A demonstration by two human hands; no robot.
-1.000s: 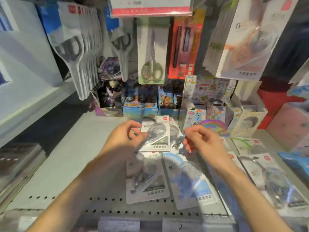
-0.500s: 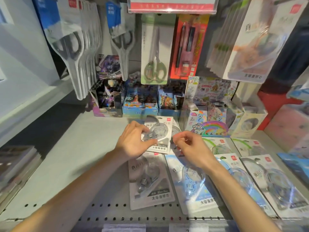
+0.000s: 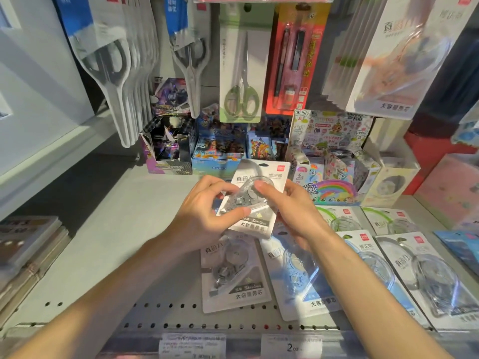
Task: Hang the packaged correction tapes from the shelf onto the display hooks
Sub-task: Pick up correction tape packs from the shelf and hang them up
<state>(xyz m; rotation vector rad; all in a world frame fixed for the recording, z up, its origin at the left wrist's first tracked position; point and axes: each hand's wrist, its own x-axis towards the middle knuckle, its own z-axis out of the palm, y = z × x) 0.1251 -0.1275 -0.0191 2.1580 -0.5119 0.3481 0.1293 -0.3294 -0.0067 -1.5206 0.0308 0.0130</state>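
We hold one packaged correction tape (image 3: 255, 200) between both hands, above the shelf (image 3: 108, 242). The left hand (image 3: 204, 216) pinches its left edge; the right hand (image 3: 293, 211) grips its right side, thumb on the blister. The card's long axis runs up and away from the grip, hang hole at the far end. Both hands are equally near. The hanging stock lies above and beyond the grip; no bare hook is visible.

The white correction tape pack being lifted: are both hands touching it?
Touching. The head view shows the left hand and right hand both pinching the correction tape pack.
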